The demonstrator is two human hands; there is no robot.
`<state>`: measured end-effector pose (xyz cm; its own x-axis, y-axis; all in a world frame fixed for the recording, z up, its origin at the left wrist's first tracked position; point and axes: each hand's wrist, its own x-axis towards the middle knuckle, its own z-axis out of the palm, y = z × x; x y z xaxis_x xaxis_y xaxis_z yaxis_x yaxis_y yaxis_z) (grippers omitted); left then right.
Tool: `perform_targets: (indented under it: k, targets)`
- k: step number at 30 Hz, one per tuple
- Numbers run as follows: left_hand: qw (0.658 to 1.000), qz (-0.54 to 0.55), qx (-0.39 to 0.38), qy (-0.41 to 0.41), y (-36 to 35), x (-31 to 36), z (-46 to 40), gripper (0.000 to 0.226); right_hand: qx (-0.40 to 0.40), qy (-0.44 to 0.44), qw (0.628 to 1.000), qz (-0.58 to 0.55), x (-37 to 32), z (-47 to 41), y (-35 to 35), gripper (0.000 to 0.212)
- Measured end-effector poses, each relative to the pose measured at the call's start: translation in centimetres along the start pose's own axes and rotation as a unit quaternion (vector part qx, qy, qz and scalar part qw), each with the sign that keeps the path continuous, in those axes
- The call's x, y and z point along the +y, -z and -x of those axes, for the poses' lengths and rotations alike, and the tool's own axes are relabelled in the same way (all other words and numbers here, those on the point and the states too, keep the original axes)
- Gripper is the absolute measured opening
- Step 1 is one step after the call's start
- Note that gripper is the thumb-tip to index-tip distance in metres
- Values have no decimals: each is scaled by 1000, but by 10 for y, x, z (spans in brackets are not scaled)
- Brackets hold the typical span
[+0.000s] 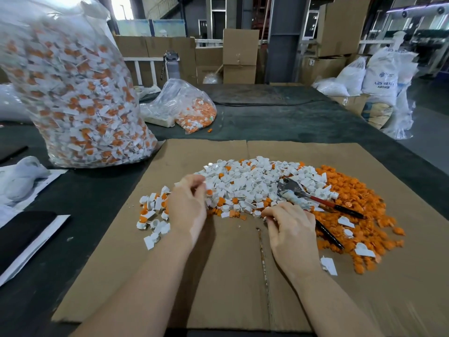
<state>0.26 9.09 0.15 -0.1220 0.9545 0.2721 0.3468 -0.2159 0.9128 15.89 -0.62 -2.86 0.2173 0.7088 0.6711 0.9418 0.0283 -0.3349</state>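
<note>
A heap of small white plastic parts (255, 181) lies on a flat cardboard sheet (218, 276), with loose orange caps (352, 190) spread to its right. My left hand (188, 207) has its fingers curled at the heap's left edge and pinches a small white part. My right hand (291, 227) rests at the heap's near edge, its fingers curled over small pieces; what it holds is hidden. A small group of joined white and orange parts (155, 215) lies left of my left hand.
Pliers with red and black handles (315, 200) lie on the heap just beyond my right hand. A large clear bag of white and orange parts (80, 93) stands at the left, a smaller bag (192, 110) behind. Cardboard boxes and white sacks (379, 74) stand farther back.
</note>
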Motion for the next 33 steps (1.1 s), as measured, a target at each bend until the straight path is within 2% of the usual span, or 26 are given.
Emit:
perform_targets:
  k: [3, 7, 13, 14, 16, 18, 20, 22, 28, 33]
  targets:
    - [994, -107, 33, -2, 23, -10, -22, 20, 1, 0, 1000, 0, 0, 0, -1, 20]
    - [978, -206, 23, -2, 35, -23, -34, 23, 3, 2, 1000, 9, -1, 0, -1, 20]
    - [940, -333, 13, -75, 29, -20, -26, 21, -18, -8, 1000, 17, -2, 0, 0, 20]
    - [941, -325, 3, -99, 25, -16, -22, 19, -20, -8, 1000, 19, -2, 0, 1, 20]
    - [944, -282, -69, -159, 14, -8, -13, 16, -20, -9, 1000, 22, -3, 0, 1, 20]
    - [922, -283, -157, -211, 2, -3, -4, 18, -21, -7, 999, 26, -3, 0, 2, 20]
    - [892, -333, -200, -230, -8, -2, 3, 21, -21, -4, 999, 28, -3, 0, 2, 20]
    - [874, -370, -214, -229, -13, -3, 6, 21, -20, -3, 999, 25, -2, 1, 2, 20]
    - [878, -360, -209, -235, -19, -3, 12, 6, -11, 29, 999, 19, -5, 0, 3, 22]
    - [889, -333, -211, -233, -21, -3, 17, 11, -24, 34, 999, 26, -6, 0, 4, 22]
